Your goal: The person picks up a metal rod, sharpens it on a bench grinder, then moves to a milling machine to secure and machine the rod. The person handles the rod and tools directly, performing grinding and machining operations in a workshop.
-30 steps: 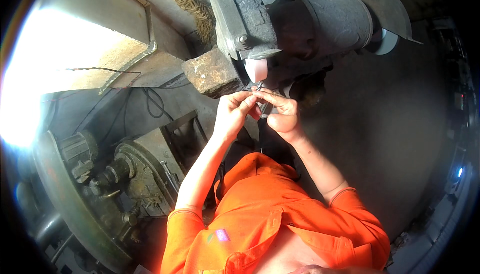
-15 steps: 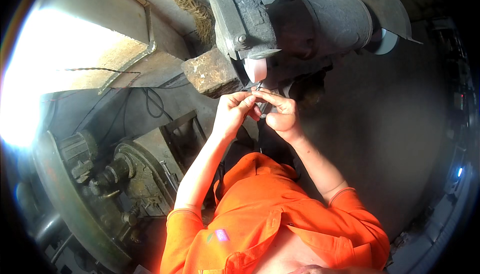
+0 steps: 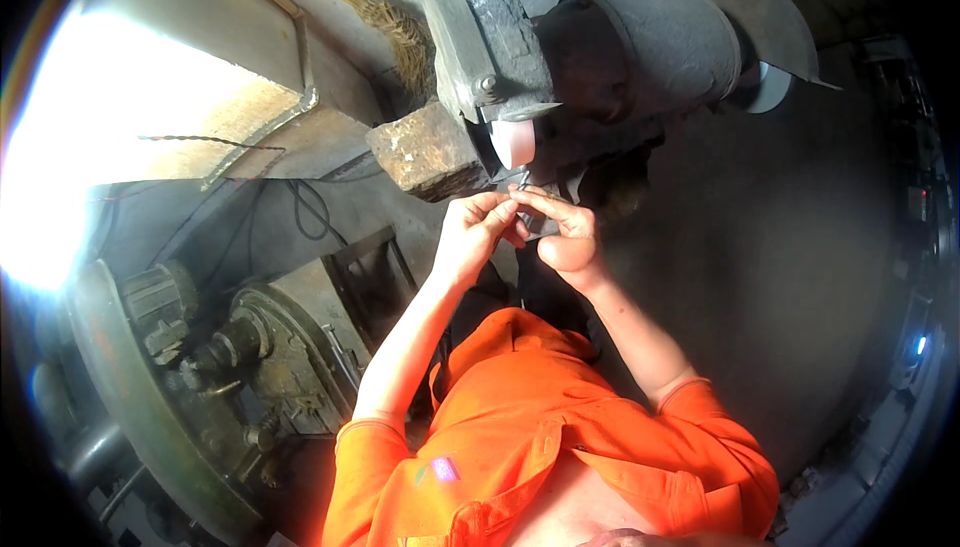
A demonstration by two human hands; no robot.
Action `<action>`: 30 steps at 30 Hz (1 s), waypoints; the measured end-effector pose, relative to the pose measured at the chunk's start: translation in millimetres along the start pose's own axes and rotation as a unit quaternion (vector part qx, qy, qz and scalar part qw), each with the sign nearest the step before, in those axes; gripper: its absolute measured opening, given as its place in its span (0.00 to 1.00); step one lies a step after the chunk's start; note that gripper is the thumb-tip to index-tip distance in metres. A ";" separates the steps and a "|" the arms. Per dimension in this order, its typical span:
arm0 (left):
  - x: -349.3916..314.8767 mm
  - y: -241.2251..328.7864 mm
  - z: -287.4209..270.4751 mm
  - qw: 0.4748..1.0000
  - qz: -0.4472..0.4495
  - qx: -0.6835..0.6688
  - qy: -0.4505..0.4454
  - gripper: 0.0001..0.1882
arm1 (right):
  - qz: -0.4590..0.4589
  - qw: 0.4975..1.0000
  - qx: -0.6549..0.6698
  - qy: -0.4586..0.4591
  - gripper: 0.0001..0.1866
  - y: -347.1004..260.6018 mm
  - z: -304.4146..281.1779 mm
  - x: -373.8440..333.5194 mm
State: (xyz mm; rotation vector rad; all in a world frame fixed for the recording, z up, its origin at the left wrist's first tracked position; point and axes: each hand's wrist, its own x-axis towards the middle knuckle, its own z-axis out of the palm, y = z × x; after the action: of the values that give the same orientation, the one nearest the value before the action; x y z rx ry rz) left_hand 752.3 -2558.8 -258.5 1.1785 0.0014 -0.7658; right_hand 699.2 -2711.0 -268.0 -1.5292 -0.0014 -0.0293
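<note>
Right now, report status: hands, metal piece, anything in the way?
Left hand pinched on slim metal piece, right hand against it. Piece near pinkish grinding wheel; contact unclear. Rough block left of wheel, not between wheel and hands.

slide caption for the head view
Left hand and right hand meet at a small, mostly hidden metallic piece, just short of the pale wheel of a grinder.

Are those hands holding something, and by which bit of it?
Seemingly a small, thin, silvery metal piece, by its near end: the bare left hand pinches there, meeting the bare right hand. Fingers hide the exact spot.
</note>
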 end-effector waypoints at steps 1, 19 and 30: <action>-1.4 -3.0 -0.3 1.000 0.002 -0.018 -0.009 0.11 | 0.008 1.000 0.006 -0.003 0.31 -2.7 -0.8 -1.9; -20.7 -9.0 24.8 0.998 0.044 -0.053 -0.009 0.09 | -0.019 0.995 0.089 0.047 0.23 -24.1 2.8 -13.2; -18.0 -8.8 22.7 0.996 0.055 -0.060 0.023 0.10 | -0.007 0.997 0.066 0.028 0.29 -13.1 -2.5 -11.2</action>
State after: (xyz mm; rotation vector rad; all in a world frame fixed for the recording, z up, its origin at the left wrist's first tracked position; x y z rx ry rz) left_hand 725.4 -2569.5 -249.5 1.0730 0.0194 -0.6329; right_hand 687.7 -2713.8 -255.2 -1.3958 0.0294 -0.0815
